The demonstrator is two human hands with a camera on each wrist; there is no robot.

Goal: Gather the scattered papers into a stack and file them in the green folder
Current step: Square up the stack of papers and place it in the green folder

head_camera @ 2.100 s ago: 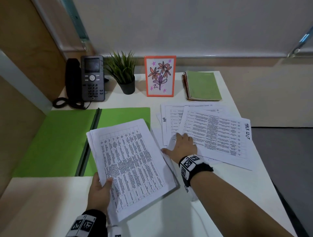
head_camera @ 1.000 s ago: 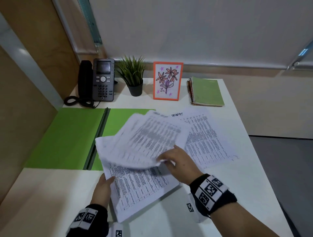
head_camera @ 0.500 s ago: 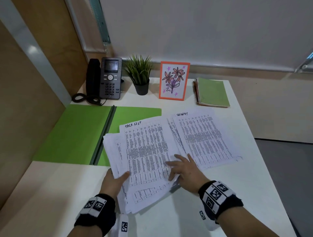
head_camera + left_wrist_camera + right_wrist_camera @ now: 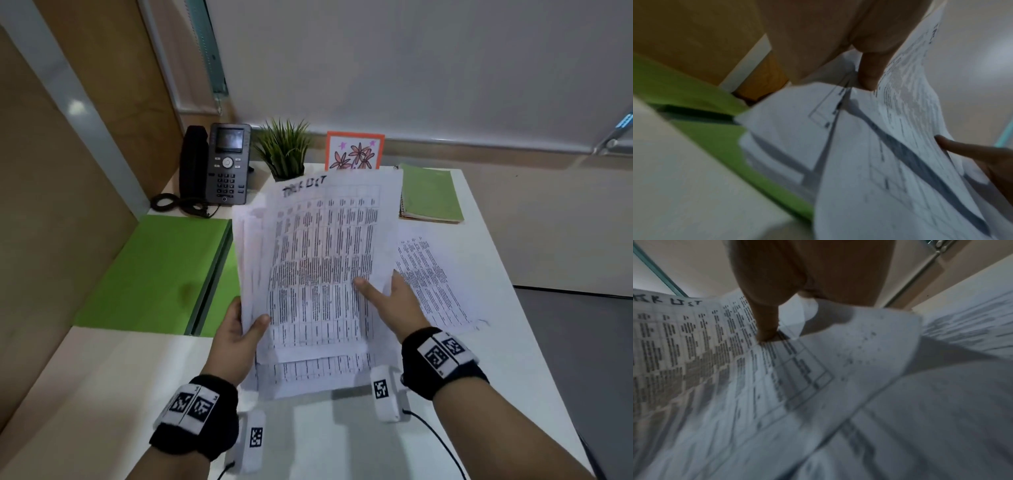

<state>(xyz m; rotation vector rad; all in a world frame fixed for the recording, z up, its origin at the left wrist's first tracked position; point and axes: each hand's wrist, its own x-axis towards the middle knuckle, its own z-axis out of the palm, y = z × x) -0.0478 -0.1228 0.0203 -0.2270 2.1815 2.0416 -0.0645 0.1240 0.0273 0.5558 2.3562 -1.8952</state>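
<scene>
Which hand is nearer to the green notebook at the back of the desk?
Right. The right hand holds the paper stack's right edge, below the green notebook on its side of the desk. The left hand grips the stack's left edge, farther away.

The head view looks forward and down from above the table [image 4: 359, 442], taking in both forearms and the back wall. The left wrist view sits very close under the left hand [image 4: 838, 32], facing along it past the papers [image 4: 869, 162]. The right wrist view, equally close, looks along the right hand [image 4: 807, 269]. All three share the papers.
</scene>
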